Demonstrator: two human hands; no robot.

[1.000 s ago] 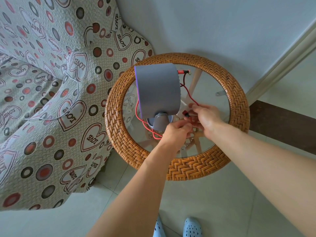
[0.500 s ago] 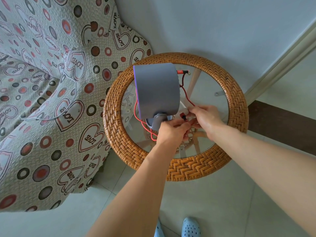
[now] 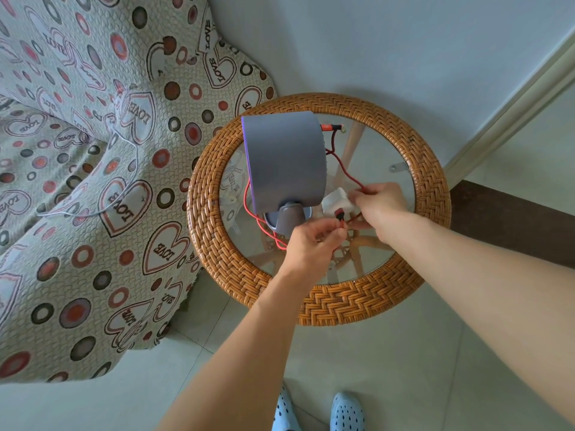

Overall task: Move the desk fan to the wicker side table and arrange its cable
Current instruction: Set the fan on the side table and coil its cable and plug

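Observation:
A grey desk fan (image 3: 284,160) stands on the glass top of the round wicker side table (image 3: 432,194). Its red cable (image 3: 343,172) runs from the fan's back down to my hands, and another stretch loops round the fan's base on the left. My left hand (image 3: 311,244) pinches the cable just in front of the fan's base, near a red and black plug. My right hand (image 3: 378,205) holds the cable a little to the right, beside a white adapter (image 3: 336,202) lying on the glass.
A sofa under a heart-patterned cover (image 3: 93,181) touches the table's left side, with a thin white cord (image 3: 127,188) lying on it. A pale wall stands behind the table, a dark threshold strip (image 3: 510,225) at the right. My blue slippers (image 3: 347,412) are on the tiled floor.
Both hands stayed in front of the fan's base working the cable. My right hand moved slightly back and right, uncovering the white adapter.

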